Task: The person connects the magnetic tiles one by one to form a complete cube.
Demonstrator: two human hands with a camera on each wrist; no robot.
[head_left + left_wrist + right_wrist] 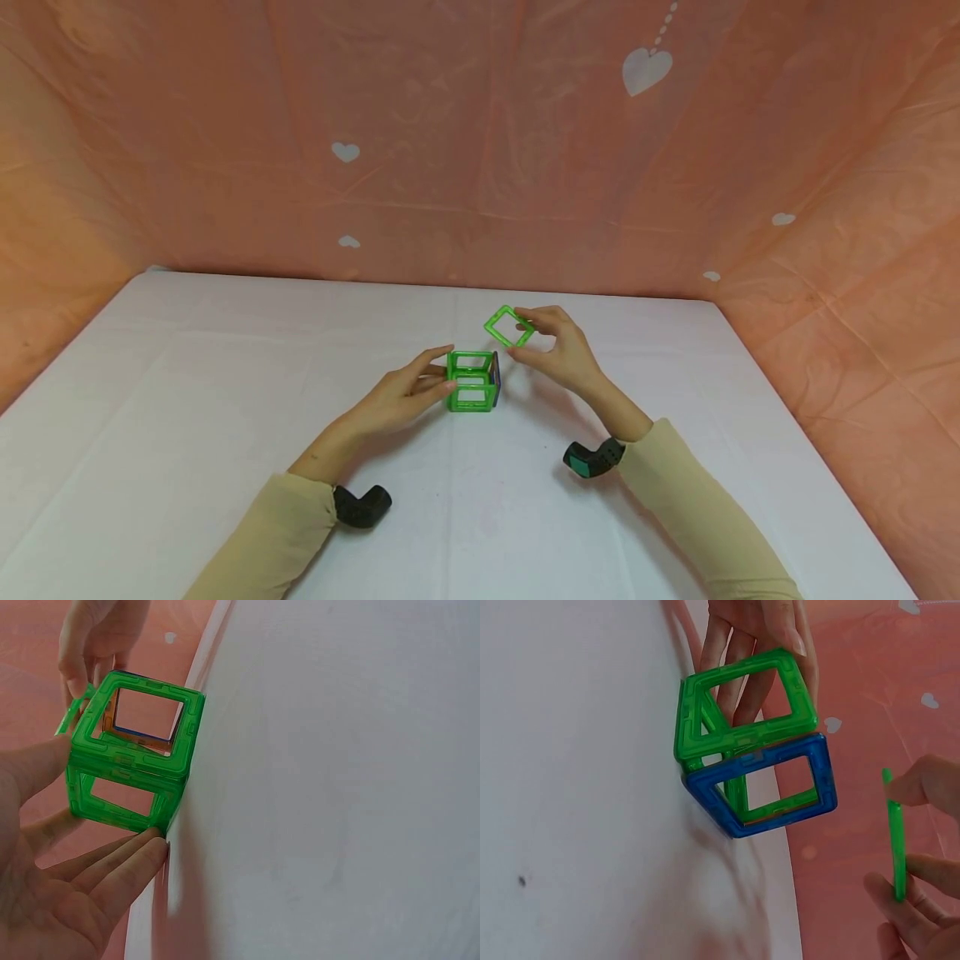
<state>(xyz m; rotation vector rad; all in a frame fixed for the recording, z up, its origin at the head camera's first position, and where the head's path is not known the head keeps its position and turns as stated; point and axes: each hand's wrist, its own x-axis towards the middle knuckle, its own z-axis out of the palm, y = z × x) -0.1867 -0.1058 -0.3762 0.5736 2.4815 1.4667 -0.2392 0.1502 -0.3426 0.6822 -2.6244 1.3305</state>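
A see-through cube of green square magnetic tiles stands on the white table. Its right side is a blue tile, and an orange frame shows through the cube in the left wrist view. My left hand holds the cube from the left, thumb on the near edge and fingers against the side. Above and to the right of the cube, my right hand pinches a loose green square tile by its edge, between thumb and fingers. In the head view this tile is tilted like a diamond, apart from the cube.
A white cloth covers the table. Behind it and at both sides hangs a pinkish-orange curtain with white hearts. Each wrist wears a black camera mount, the left one and the right one both close above the table.
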